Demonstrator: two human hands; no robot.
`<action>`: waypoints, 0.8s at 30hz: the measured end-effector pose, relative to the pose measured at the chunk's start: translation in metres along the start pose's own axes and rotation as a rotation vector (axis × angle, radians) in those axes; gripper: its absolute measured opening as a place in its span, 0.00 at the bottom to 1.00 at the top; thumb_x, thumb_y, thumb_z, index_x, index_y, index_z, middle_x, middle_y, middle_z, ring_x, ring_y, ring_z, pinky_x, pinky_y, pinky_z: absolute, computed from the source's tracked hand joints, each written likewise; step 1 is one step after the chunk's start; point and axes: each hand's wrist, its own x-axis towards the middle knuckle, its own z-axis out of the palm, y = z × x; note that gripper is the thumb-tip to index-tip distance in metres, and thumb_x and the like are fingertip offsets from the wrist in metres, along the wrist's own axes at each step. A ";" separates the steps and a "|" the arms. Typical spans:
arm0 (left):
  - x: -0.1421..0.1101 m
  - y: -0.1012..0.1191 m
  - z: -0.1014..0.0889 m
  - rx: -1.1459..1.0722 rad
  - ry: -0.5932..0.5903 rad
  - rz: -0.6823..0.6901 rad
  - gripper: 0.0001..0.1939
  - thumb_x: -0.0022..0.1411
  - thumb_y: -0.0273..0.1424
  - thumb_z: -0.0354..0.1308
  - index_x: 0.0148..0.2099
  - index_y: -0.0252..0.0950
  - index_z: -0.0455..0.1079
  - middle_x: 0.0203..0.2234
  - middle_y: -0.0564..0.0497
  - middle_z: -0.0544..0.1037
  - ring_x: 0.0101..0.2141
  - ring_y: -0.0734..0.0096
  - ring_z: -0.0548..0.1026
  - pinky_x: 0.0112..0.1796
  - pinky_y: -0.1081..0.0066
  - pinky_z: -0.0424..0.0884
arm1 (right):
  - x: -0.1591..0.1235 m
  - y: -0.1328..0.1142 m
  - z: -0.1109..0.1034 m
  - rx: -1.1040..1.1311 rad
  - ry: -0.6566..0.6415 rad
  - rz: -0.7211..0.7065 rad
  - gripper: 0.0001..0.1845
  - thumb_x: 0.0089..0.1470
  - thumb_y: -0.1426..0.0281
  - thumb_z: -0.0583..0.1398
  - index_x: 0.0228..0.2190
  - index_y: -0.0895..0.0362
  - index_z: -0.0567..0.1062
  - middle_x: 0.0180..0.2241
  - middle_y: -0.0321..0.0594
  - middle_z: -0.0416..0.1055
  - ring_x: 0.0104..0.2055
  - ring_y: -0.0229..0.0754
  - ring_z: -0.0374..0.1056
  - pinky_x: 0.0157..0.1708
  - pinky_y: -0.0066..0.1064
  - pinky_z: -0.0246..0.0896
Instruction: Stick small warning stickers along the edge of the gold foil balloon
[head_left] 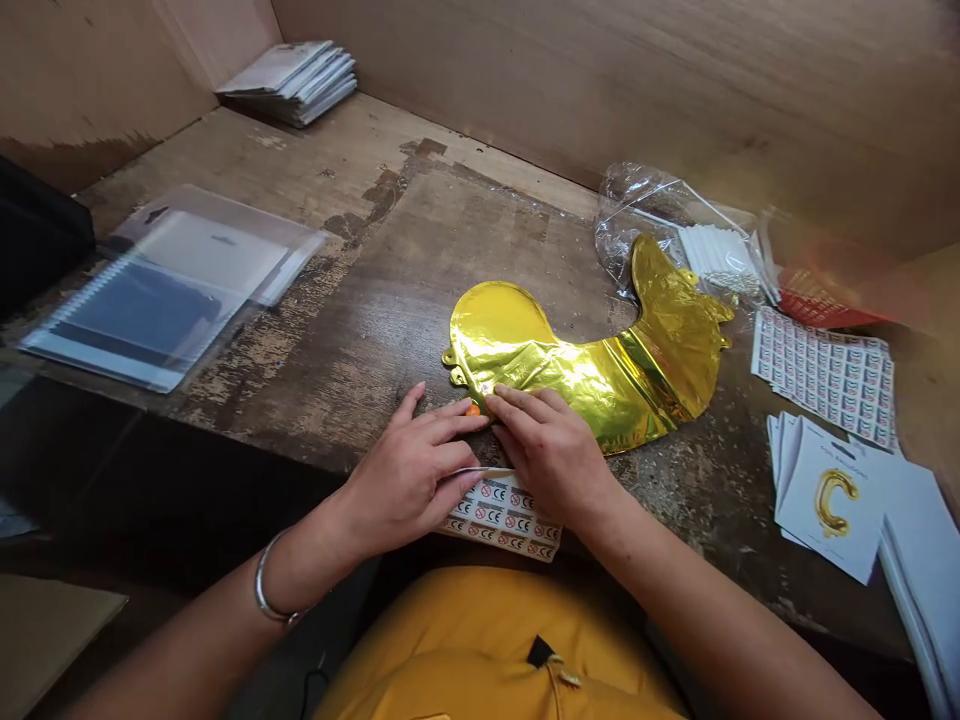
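A flat gold foil balloon (592, 375), curved like a letter C, lies creased on the table in front of me. My left hand (420, 460) has the sheet of CE-marked stickers (499, 515) between its thumb and fingers, at the table's front edge. Its index fingertip reaches the balloon's lower left edge, beside a small orange thing (472, 409) I cannot make out. With fingers together, my right hand (551, 440) grips the balloon's near edge. A small pale label (486, 388) shows on the foil by its fingertips. The right thumb is partly hidden.
Clear plastic sleeves (172, 290) lie at the left, a paper stack (292, 80) in the back corner. A clear bag of white sticks (712, 250), a red basket (825, 295), more sticker sheets (825, 375) and cards printed with a gold C (829, 500) line the right side.
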 end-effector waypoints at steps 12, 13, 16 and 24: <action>-0.004 0.008 -0.007 0.075 0.083 -0.049 0.09 0.65 0.31 0.54 0.38 0.38 0.76 0.65 0.41 0.55 0.64 0.53 0.54 0.62 0.49 0.49 | 0.017 0.013 0.001 0.283 -0.005 0.444 0.15 0.54 0.67 0.62 0.18 0.57 0.69 0.18 0.33 0.64 0.22 0.34 0.57 0.24 0.27 0.48; -0.002 0.009 -0.008 0.105 0.062 -0.044 0.09 0.65 0.32 0.54 0.38 0.38 0.76 0.65 0.41 0.54 0.65 0.52 0.53 0.63 0.47 0.47 | 0.021 0.018 0.000 0.374 -0.024 0.495 0.19 0.53 0.64 0.62 0.16 0.57 0.66 0.16 0.30 0.59 0.21 0.33 0.53 0.23 0.27 0.45; 0.006 0.012 -0.014 0.165 0.015 -0.006 0.09 0.64 0.32 0.54 0.36 0.38 0.76 0.64 0.42 0.58 0.65 0.53 0.53 0.62 0.46 0.46 | 0.030 0.033 -0.004 0.575 -0.126 0.555 0.25 0.55 0.59 0.58 0.13 0.56 0.60 0.14 0.28 0.49 0.19 0.31 0.46 0.21 0.27 0.41; 0.031 0.023 -0.025 0.286 0.000 0.176 0.09 0.63 0.32 0.55 0.33 0.36 0.75 0.59 0.41 0.66 0.61 0.52 0.60 0.62 0.50 0.52 | 0.041 0.046 -0.012 0.946 -0.292 0.672 0.15 0.47 0.62 0.60 0.17 0.57 0.66 0.15 0.28 0.58 0.19 0.31 0.53 0.21 0.26 0.46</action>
